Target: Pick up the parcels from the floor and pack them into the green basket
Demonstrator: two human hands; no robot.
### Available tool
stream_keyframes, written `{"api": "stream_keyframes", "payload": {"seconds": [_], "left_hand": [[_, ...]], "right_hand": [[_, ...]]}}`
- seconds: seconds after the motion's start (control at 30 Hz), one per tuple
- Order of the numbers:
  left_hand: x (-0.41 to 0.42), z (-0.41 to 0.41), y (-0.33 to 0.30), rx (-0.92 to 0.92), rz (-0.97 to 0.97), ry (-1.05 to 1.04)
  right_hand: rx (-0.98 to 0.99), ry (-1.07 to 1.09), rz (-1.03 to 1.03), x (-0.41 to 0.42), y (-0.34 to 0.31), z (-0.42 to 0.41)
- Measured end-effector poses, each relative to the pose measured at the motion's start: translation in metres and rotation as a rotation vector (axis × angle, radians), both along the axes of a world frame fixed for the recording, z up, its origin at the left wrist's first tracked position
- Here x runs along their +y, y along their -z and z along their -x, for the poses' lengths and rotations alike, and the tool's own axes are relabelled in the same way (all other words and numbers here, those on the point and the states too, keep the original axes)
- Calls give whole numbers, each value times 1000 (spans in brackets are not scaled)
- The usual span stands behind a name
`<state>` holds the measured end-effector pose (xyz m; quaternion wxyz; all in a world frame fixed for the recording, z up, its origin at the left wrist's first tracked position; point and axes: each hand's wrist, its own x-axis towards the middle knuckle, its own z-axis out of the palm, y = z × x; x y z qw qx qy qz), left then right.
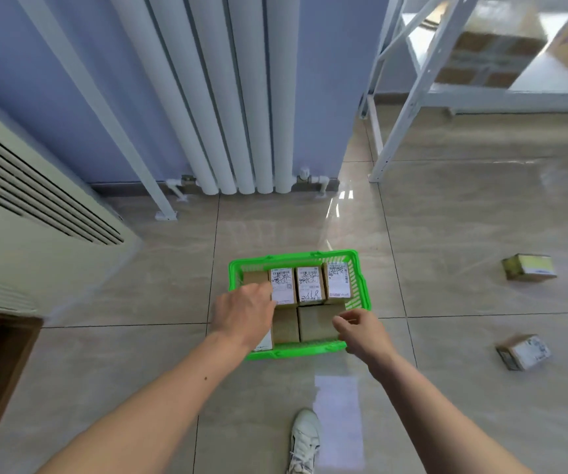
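The green basket [359,289] stands on the tiled floor in front of me. Several brown cardboard parcels lie packed inside it; three at the back show white labels [310,283], and a plain brown one [316,323] fills the near right. My left hand [245,311] reaches over the basket's left side, fingers stretched forward onto the parcels there. My right hand [361,331] hovers at the near right corner with fingers loosely curled, holding nothing. Two parcels lie loose on the floor to the right: one farther [528,266], one nearer [523,352].
A white radiator [241,97] hangs on the blue wall behind the basket. A cream air-conditioner unit [19,217] stands at the left. A white metal shelf rack [412,90] with cardboard boxes is at the upper right. My white shoe [304,439] is below the basket.
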<state>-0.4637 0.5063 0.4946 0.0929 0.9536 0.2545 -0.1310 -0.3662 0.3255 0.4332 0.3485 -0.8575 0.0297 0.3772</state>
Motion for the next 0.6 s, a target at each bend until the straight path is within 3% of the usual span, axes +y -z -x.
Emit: {"api": "stream_keyframes", "payload": {"seconds": [0.3, 0.6], "left_hand": [[-65, 5, -130, -100, 35, 199], [-184, -22, -197, -240, 54, 434]], "right_hand": [[-66, 242, -139, -82, -147, 44], [-185, 384, -192, -200, -237, 60]]}}
